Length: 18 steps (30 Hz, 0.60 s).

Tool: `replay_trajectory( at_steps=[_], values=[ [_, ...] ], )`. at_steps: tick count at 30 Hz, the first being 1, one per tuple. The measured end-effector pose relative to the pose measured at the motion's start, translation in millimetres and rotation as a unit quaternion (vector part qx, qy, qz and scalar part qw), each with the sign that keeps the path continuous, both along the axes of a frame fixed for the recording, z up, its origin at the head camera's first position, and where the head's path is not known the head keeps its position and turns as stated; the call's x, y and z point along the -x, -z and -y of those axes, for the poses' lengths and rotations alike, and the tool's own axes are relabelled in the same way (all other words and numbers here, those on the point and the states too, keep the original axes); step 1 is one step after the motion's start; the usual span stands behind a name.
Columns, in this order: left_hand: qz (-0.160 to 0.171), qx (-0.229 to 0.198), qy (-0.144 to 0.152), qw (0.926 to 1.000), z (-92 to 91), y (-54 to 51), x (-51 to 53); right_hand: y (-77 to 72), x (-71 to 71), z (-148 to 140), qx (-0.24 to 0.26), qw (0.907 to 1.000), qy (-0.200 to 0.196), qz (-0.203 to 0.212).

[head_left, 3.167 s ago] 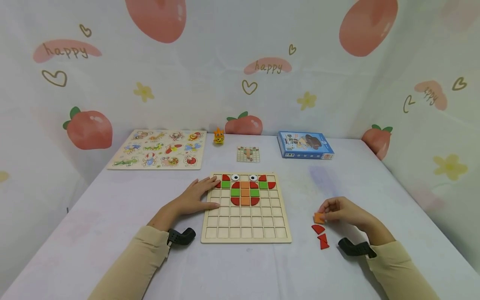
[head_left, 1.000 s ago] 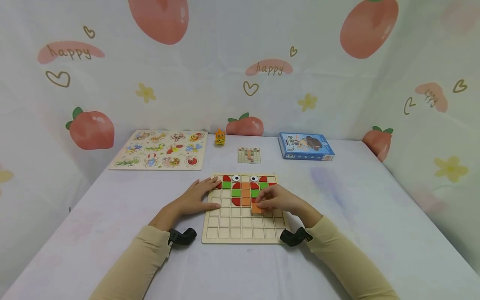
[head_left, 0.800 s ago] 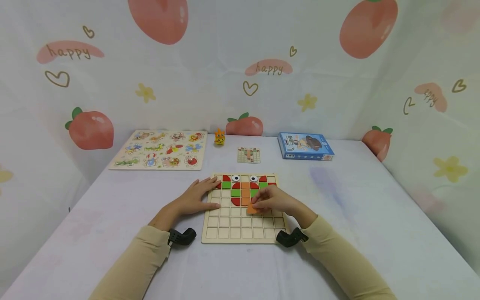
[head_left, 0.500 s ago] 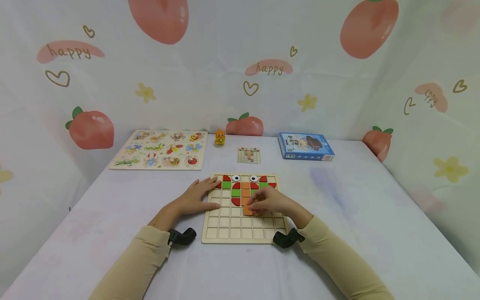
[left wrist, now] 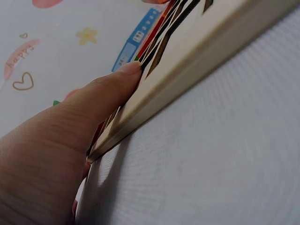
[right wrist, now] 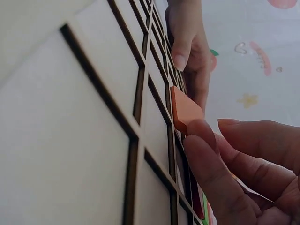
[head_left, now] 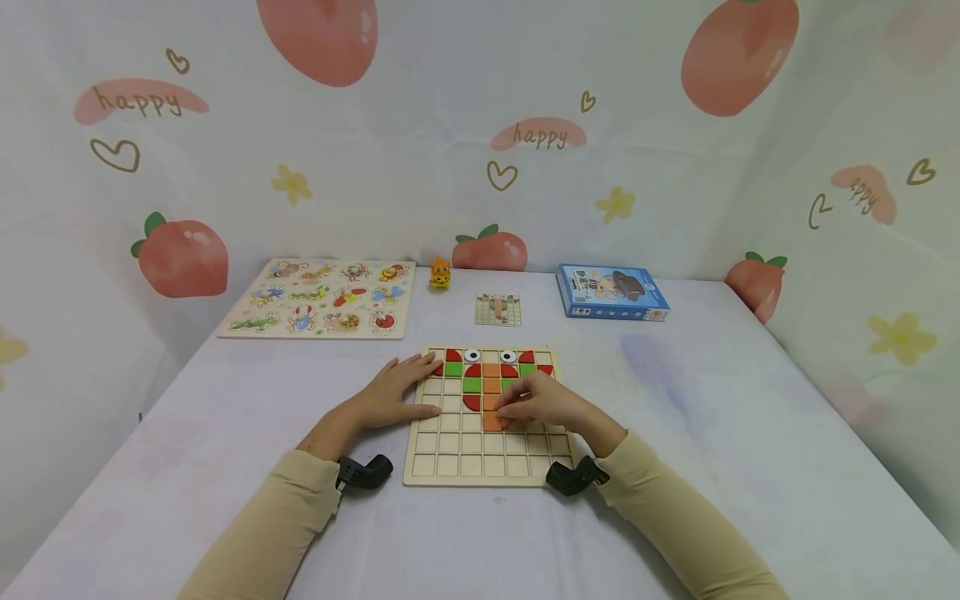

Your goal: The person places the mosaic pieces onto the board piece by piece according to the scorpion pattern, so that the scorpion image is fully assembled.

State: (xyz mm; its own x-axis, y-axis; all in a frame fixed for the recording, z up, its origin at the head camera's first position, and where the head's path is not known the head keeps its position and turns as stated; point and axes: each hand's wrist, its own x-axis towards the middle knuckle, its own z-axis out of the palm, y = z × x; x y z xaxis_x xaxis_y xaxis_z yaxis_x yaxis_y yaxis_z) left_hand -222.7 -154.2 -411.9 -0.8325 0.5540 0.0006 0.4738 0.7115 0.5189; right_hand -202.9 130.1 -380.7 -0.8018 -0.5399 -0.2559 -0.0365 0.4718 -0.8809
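Note:
A pale wooden grid board [head_left: 450, 465] lies in front of me, bearing red, green and orange tiles and two eye discs. My left hand [head_left: 390, 396] rests on the board's left edge with fingers spread; its thumb lies on the rim in the left wrist view. The right hand [head_left: 543, 400] is over the board's middle, thumb and a fingertip at the edge of an orange square tile [right wrist: 186, 110]. Another right finger is raised off the tile. That tile lies below a column of orange tiles [head_left: 491, 386]. Right fingers cover part of the pattern.
Behind the board are a small pattern card [head_left: 498, 309], an orange toy figure [head_left: 439, 273] and a blue box [head_left: 611, 292]. An insect-picture puzzle board [head_left: 318, 300] lies back left. The right sleeve [head_left: 675, 508] crosses the white table.
My right hand has carried the orange square tile from the table's right side to the board, then slid it left into a cell under the orange column. The left hand stays put.

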Motion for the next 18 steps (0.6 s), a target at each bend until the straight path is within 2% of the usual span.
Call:
replay_trajectory(
  at_steps=[11, 18],
  values=[
    [0.002, -0.001, 0.000, 1.0000, -0.4, -0.4, 0.3, -2.6, -0.8, 0.9, -0.018, 0.9998, 0.009, 0.005],
    [0.003, -0.003, 0.000, 1.0000, -0.3, -0.5, 0.0, -8.1, -2.4, -3.6, -0.020, 0.9998, -0.008, 0.000]
  ],
)
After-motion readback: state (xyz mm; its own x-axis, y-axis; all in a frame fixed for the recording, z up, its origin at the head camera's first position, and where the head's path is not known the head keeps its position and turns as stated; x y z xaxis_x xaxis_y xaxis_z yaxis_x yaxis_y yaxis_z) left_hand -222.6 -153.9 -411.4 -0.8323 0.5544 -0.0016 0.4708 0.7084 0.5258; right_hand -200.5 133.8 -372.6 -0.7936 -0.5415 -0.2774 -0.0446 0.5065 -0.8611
